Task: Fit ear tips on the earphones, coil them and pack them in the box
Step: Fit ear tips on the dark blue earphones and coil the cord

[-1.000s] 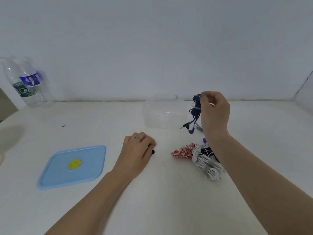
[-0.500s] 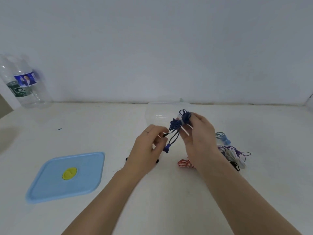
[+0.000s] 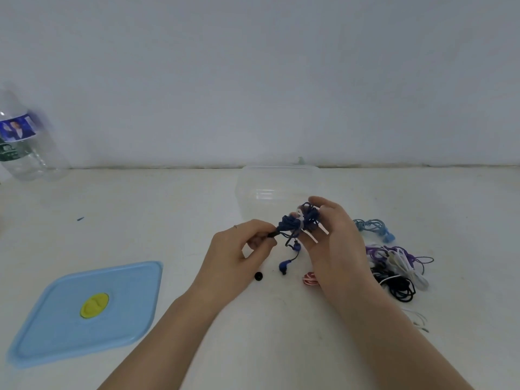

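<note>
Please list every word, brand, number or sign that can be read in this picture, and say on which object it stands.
Nothing can be read.
Water bottle, blue label: it carries a picture, but any letters are too blurred to read.
Water bottle, green label below: white marks, too blurred to read.
Blue lid: a plain yellow disc, no text visible.
Clear box: no text visible.

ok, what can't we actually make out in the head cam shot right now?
- Left hand: what its fingertips pinch is too small; plug or ear tip, cannot tell.
- Dark blue earphones: partly hidden by the right hand.
- Red-white earphones: mostly behind the right hand.
- Clear box: contents unclear through glare.
- Water bottle: cut off by the left edge, blurred.
</note>
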`<state>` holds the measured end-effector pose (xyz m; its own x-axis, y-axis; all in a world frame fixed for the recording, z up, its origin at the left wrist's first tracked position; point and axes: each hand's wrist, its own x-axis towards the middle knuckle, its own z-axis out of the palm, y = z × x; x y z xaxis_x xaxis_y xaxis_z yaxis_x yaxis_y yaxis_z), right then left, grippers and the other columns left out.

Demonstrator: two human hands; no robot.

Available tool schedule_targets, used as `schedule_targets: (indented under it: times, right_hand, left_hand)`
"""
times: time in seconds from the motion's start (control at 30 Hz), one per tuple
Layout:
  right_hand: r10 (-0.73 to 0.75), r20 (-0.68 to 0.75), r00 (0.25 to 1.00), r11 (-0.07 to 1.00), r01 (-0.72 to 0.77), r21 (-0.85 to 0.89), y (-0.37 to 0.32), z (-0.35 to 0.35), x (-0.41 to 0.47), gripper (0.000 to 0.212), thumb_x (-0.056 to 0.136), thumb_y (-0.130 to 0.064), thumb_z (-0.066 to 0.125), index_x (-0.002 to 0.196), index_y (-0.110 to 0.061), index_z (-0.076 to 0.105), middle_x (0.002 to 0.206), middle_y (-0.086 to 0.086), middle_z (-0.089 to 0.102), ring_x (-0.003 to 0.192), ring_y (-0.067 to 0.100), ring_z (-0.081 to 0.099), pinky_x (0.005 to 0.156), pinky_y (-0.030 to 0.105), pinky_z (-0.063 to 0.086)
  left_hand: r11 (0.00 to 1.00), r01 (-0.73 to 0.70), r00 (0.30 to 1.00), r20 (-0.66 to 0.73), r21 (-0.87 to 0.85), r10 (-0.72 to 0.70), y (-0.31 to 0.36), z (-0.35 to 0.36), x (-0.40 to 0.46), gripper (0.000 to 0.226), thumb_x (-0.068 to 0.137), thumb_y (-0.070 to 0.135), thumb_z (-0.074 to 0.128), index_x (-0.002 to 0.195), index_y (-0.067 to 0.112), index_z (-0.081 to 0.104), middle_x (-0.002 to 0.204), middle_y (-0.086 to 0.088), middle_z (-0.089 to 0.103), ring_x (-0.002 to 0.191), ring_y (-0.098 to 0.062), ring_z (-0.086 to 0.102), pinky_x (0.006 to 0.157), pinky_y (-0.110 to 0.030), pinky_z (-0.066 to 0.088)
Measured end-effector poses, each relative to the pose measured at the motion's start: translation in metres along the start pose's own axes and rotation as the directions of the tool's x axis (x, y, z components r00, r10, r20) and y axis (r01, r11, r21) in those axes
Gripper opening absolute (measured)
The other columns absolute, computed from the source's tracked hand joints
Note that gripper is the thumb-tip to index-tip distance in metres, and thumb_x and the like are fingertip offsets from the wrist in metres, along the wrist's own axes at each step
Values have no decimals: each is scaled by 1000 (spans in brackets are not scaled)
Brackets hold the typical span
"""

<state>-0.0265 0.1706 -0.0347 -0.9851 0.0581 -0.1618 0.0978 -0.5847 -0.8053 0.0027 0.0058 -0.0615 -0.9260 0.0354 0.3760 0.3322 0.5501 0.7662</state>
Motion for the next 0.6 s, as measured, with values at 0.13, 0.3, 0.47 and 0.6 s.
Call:
schedule_targets:
  times: [0.13, 0.3, 0.47, 0.6]
  right_hand:
    - [-65, 37, 997, 972, 72, -225, 3, -1, 2, 19, 100, -7, 50, 109, -12, 65, 104, 10, 68, 94, 22, 70, 86, 36, 58]
    - [-104, 97, 990, 877, 138, -460, 5, -5, 1, 25, 94, -4, 60, 113, -20, 64, 110, 7, 69, 92, 20, 74, 85, 39, 60]
    - [-16, 64, 998, 989, 25, -147, -4, -3, 0, 15, 96, -2, 60, 109, -5, 65, 106, 19, 71, 95, 25, 74, 89, 35, 59]
    - [71, 77, 995, 993, -78, 92, -12, 1, -1, 10, 95, 2, 57, 103, -1, 63, 97, 18, 72, 89, 27, 74, 83, 33, 61]
  left_hand:
    - [999, 5, 1000, -31, -51, -7, 0, -4, 1, 21, 92, 7, 70, 99, 26, 75, 85, 13, 73, 82, -9, 63, 73, -7, 41]
    - [989, 93, 993, -62, -119, -101, -2, -3, 2, 20, 92, 9, 71, 101, 27, 72, 84, 14, 70, 80, -11, 62, 69, -9, 42]
    - [985, 94, 996, 6, -145, -94, 0, -6, 0, 37, 90, 7, 71, 115, 34, 65, 98, 17, 71, 75, -14, 62, 72, -12, 46]
    - [991, 51, 991, 131, -127, -34, 3, -5, -3, 54, 87, 4, 75, 129, 32, 58, 95, 18, 73, 87, -13, 69, 76, -16, 50]
